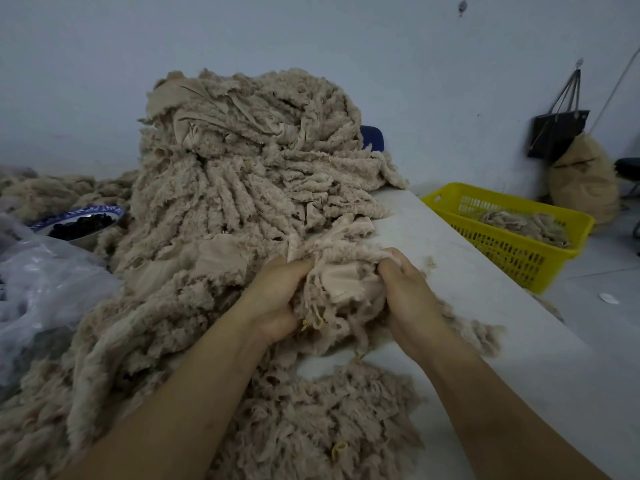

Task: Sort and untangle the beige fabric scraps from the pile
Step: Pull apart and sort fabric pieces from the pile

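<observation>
While a crumpled clear plastic bag (41, 292) is lying at the far left of the white table (485, 323) with a blue-rimmed bowl (81, 220) of dark pieces sitting just behind it, the tall pile of beige fabric scraps (242, 174) is rising in the middle against the wall and spilling down toward the near edge. At its foot the left hand (277, 299) is clenching one side of a tangled clump of scraps (346, 282), fingers curled into the fluff, and the right hand (405, 289) is grasping the other side; the clump is sitting between them, touching the pile. A flatter heap of scraps (322, 417) is lying below the forearms. Further right, a yellow plastic basket (512, 251) is sitting beside the table edge, holding loose beige pieces (523, 220), and a tan sack (581, 181) is leaning against the wall under a hanging black bag (557, 133).
</observation>
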Motion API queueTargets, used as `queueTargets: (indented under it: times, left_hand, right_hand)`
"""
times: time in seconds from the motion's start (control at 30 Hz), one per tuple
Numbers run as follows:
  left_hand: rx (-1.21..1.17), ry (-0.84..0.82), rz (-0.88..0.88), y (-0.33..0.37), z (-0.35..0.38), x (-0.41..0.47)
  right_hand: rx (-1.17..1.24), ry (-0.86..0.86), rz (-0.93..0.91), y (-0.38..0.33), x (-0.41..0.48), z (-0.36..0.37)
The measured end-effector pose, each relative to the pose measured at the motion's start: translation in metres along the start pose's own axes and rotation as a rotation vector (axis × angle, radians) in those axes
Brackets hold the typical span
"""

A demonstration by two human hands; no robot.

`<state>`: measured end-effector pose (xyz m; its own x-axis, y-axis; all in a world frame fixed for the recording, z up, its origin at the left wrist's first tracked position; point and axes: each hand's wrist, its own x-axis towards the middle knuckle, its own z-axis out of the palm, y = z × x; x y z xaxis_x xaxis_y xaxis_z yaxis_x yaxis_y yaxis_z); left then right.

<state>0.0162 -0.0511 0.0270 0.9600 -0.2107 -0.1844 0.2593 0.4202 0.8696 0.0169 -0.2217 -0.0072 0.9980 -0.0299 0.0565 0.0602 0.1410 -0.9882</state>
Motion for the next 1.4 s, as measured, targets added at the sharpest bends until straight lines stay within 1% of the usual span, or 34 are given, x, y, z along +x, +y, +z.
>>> queueTargets:
  times: [0.07,0.13,0.23,0.27,0.33,0.4,0.47,0.57,0.6,0.67,0.73,0.77,0.83,0.87,0.9,0.97,1.03,1.1,1.13,1.2,1.3,1.4]
  left_hand:
    - [0.006,0.019,-0.035,0.001,0.004,-0.002]
    - [0.134,0.029,-0.033,0.001,0.005,-0.003]
    - [0.358,-0.053,-0.049,0.000,0.007,-0.009]
    - [0.368,-0.087,-0.056,-0.002,0.008,-0.011]
    - [0.345,-0.121,-0.024,-0.004,0.009,-0.011]
    - [0.330,-0.106,-0.009,-0.003,0.007,-0.009]
    - [0.280,-0.160,-0.008,-0.002,0.005,-0.008]
    - [0.253,-0.237,0.003,-0.002,0.003,-0.009]
    - [0.235,-0.228,0.000,0.000,0.003,-0.010]
    - [0.148,-0.218,-0.021,0.003,-0.003,-0.008]
    - [-0.002,-0.228,0.001,0.007,-0.015,0.002]
    - [-0.077,-0.183,0.014,0.011,-0.023,0.009]
    - [-0.134,0.004,0.034,0.021,-0.037,0.021]
    - [-0.113,0.077,0.031,0.024,-0.041,0.025]
    - [-0.071,0.109,0.031,0.026,-0.044,0.029]
    - [0.001,0.098,0.058,0.025,-0.044,0.032]
    - [0.003,0.102,0.101,0.023,-0.033,0.021]
    - [-0.069,0.054,0.092,0.017,-0.019,0.012]
    - [-0.097,0.058,0.087,0.013,-0.014,0.010]
    - [-0.091,0.134,0.128,0.009,-0.006,0.006]
    - [0.008,0.223,0.206,0.006,-0.001,0.006]
    - [0.096,0.250,0.248,0.001,0.004,0.003]
  right_hand:
    - [-0.005,0.007,0.076,0.000,0.000,0.002]
    - [0.006,0.017,0.070,-0.003,-0.002,0.004]
    - [0.003,0.070,0.040,-0.008,-0.006,0.008]
    - [-0.015,0.094,0.029,-0.008,-0.006,0.007]
    - [-0.099,0.116,-0.002,-0.006,-0.005,0.007]
    - [-0.263,0.129,-0.044,-0.004,-0.005,0.008]
    - [-0.439,0.173,-0.065,0.001,0.000,0.004]
    - [-0.574,0.241,-0.072,0.005,0.007,-0.006]
    - [-0.618,0.243,-0.066,0.005,0.008,-0.006]
    - [-0.694,0.229,-0.054,0.008,0.008,-0.005]
    - [-0.758,0.236,-0.051,0.013,0.008,-0.006]
    - [-0.789,0.245,-0.054,0.013,0.007,-0.008]
    - [-0.802,0.277,-0.048,0.012,0.007,-0.014]
    - [-0.782,0.269,-0.043,0.011,0.006,-0.015]
    - [-0.758,0.230,-0.049,0.011,0.003,-0.015]
    - [-0.723,0.086,-0.142,0.012,-0.004,-0.008]
    - [-0.706,-0.025,-0.275,0.009,-0.013,0.002]
    - [-0.637,-0.050,-0.374,0.004,-0.016,0.006]
    - [-0.595,-0.043,-0.403,0.002,-0.016,0.006]
    - [-0.541,-0.043,-0.449,-0.002,-0.020,0.007]
    - [-0.548,-0.087,-0.477,-0.003,-0.022,0.013]
    - [-0.637,-0.183,-0.427,-0.002,-0.023,0.022]
